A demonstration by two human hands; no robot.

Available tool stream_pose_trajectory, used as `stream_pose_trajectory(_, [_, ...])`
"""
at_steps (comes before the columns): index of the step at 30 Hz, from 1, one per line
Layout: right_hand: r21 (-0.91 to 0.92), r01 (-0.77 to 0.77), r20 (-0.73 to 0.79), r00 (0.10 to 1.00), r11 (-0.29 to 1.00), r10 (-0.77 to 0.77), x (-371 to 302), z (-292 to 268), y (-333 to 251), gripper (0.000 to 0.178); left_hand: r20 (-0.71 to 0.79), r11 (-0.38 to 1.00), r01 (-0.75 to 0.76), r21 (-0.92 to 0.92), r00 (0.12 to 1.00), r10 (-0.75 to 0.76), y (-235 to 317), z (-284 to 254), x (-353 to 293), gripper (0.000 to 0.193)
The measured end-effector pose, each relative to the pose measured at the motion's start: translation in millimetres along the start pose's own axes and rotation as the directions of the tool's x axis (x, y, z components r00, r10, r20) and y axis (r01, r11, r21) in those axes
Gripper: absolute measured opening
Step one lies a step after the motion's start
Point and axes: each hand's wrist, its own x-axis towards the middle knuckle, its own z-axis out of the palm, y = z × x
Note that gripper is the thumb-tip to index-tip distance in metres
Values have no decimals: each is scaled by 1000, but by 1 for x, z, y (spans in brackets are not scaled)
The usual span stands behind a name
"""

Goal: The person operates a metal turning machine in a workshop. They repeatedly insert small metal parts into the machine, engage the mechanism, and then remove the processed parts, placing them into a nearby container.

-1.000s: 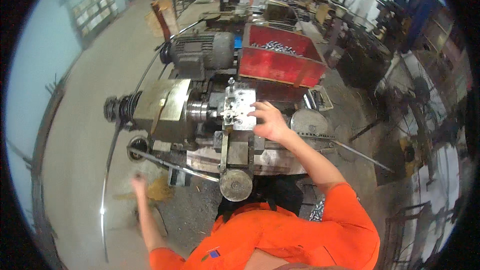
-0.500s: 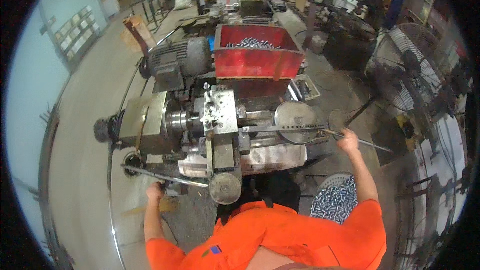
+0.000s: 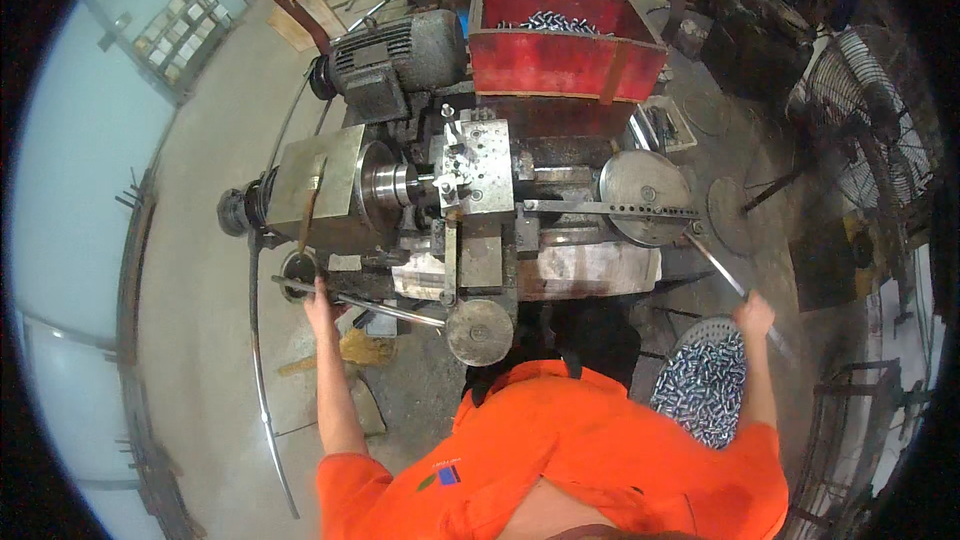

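My right hand (image 3: 754, 315) is closed around a steel lever rod (image 3: 720, 270). The rod slants toward me from below the right round metal disc (image 3: 647, 197) of a small lathe. My left hand (image 3: 321, 312) is at the outer part of another steel rod (image 3: 395, 311), its fingers overlapping it beside a dark round cup (image 3: 297, 274). Those fingers look bent, with a dark patch by the thumb; what they hold is unclear. That rod runs to a smaller disc (image 3: 480, 331) in front of me. Between the rods stand the chuck (image 3: 388, 183) and the tool block (image 3: 477, 168).
Behind the lathe stands a red bin (image 3: 565, 65) with small metal parts, beside a motor (image 3: 398, 52). A perforated basket (image 3: 700, 380) full of similar shiny pieces is near my right forearm. A large fan (image 3: 860, 105) stands at right; a yellow brush-like thing (image 3: 365, 347) lies low at left.
My right hand and its lever have swung down toward me. My left hand has moved up from below the left rod to overlap it. The whole view has shifted.
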Motion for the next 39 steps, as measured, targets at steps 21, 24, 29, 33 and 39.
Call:
stream_pose_trajectory(21, [844,-140,234,965,519,-120,-164,-3,-101,23,-24,998,4,-55,1000,-6,-33,6,27,31])
stream_pose_trajectory(24, [737,-103,212,974,668,-84,-146,24,-71,31,-48,995,31,91,998,-27,-36,-5,36,30])
stream_pose_trajectory(29, [320,120,-3,992,940,-125,-62,5,-8,47,12,996,24,84,1000,-25,-30,-8,24,31])
stream_pose_trajectory(33, [-21,31,-17,999,999,-31,47,3,18,58,73,999,-12,-34,997,14,-24,10,10,31])
stream_pose_trajectory(39, [34,49,-505,863,998,-25,56,24,-46,80,148,997,31,-67,989,-21,-30,-20,17,58])
